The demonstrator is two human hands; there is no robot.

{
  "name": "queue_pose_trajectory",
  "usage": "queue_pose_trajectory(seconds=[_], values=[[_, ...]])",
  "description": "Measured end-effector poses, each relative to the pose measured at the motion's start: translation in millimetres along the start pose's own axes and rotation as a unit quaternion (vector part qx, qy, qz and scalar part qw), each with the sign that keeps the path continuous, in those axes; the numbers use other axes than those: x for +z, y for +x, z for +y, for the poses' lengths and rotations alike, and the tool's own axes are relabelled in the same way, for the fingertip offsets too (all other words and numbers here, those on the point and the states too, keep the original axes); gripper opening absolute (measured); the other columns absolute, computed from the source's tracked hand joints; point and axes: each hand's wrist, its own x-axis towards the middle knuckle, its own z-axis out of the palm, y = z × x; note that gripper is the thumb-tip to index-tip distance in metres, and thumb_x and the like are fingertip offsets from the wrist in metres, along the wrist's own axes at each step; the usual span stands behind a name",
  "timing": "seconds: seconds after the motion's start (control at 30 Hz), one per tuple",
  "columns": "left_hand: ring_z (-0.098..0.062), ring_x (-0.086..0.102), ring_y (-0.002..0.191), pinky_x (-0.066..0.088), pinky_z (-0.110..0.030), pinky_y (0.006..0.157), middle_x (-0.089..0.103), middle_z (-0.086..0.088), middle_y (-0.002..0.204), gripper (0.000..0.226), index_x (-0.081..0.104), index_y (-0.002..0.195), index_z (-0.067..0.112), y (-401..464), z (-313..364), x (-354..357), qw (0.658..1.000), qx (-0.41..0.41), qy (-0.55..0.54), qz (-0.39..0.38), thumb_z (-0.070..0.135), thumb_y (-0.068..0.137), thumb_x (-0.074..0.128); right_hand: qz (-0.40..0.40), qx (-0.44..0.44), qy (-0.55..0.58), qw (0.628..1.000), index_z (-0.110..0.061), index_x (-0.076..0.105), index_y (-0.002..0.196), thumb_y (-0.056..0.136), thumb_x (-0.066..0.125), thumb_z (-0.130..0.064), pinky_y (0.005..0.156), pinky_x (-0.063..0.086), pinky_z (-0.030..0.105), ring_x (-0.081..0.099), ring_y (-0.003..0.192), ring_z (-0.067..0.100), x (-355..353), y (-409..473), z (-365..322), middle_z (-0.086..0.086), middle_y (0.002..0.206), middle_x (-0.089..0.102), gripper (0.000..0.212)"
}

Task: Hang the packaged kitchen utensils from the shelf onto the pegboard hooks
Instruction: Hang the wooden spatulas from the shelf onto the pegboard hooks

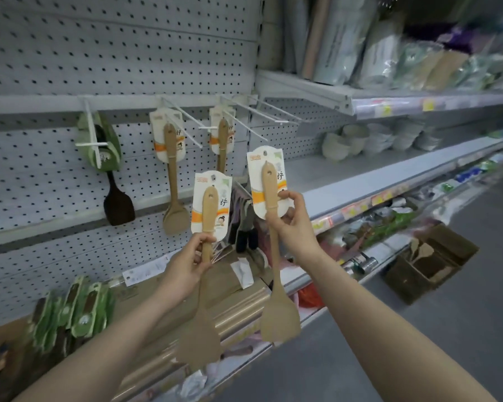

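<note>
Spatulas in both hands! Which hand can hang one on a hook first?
Probably the right hand: its spatula is held higher, its card top just below the bare hooks. The left hand holds its spatula lower.

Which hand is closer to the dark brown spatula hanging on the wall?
Left. The left hand holds a packaged spatula just right of and below the dark brown spatula. The right hand, holding another one, is farther right.

White bowls [369,137] stacked on a right-hand shelf — open cardboard box [427,265] on the floor.
</note>
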Motion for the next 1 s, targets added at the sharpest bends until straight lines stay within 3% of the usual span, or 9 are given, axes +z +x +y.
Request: queue_pose_trajectory(seconds=[0.1,0.3,0.5,0.7,0.87,1.0], values=[[0.005,0.063,0.082,0.057,-0.032,0.070,0.061,0.027,0.102,0.056,0.046,0.111,0.054,12,-2,-6,1.000,0.012,0.021,0.002,0.008,0.090,0.068,0.014,-0.009,0.000,1.000,-0.042,0.042,0.129,0.095,0.064,-0.021,0.064,0.057,0.040,0.063,0.067,0.020,0,20,-2,-0.009,0.065,0.062,0.045],[0.007,0.061,0.085,0.059,-0.034,0.072,0.059,0.030,0.101,0.055,0.046,0.114,0.054,29,-6,-13,0.999,0.033,0.036,0.001,0.009,0.090,0.068,0.022,-0.010,-0.038,0.999,-0.046,0.039,0.137,0.095,0.062,-0.024,0.067,0.060,0.045,0.062,0.072,0.018,6,46,5,0.000,0.078,0.063,0.052],[0.007,0.061,0.085,0.057,-0.032,0.074,0.061,0.023,0.100,0.054,0.046,0.115,0.053,39,-11,-14,0.999,0.026,0.043,0.021,0.011,0.090,0.068,0.033,-0.042,-0.008,0.999,-0.052,0.042,0.130,0.094,0.063,-0.026,0.056,0.052,0.023,0.057,0.061,0.006,9,56,23,-0.003,0.073,0.059,0.049],[0.010,0.062,0.084,0.051,-0.015,0.062,0.062,0.022,0.101,0.055,0.044,0.114,0.057,52,-6,-5,0.998,-0.002,0.050,0.042,0.013,0.090,0.068,0.014,-0.052,-0.001,0.999,-0.061,0.038,0.135,0.094,0.062,-0.028,0.064,0.056,0.031,0.049,0.059,0.002,8,80,36,-0.016,0.064,0.053,0.057],[0.010,0.062,0.087,0.051,-0.017,0.065,0.060,0.034,0.099,0.054,0.045,0.116,0.053,61,-1,6,0.997,-0.022,0.053,0.055,0.010,0.091,0.066,-0.020,-0.064,0.001,0.998,-0.057,0.039,0.138,0.094,0.063,-0.020,0.079,0.059,0.051,0.064,0.080,0.026,5,97,47,-0.035,0.095,0.064,0.063],[0.008,0.063,0.087,0.054,-0.021,0.067,0.063,0.022,0.099,0.057,0.046,0.115,0.054,68,5,16,0.995,-0.030,0.056,0.079,0.007,0.090,0.067,-0.038,-0.079,0.009,0.996,-0.059,0.039,0.139,0.094,0.062,-0.020,0.071,0.057,0.053,0.059,0.071,0.028,1,111,54,-0.009,0.103,0.064,0.064]])
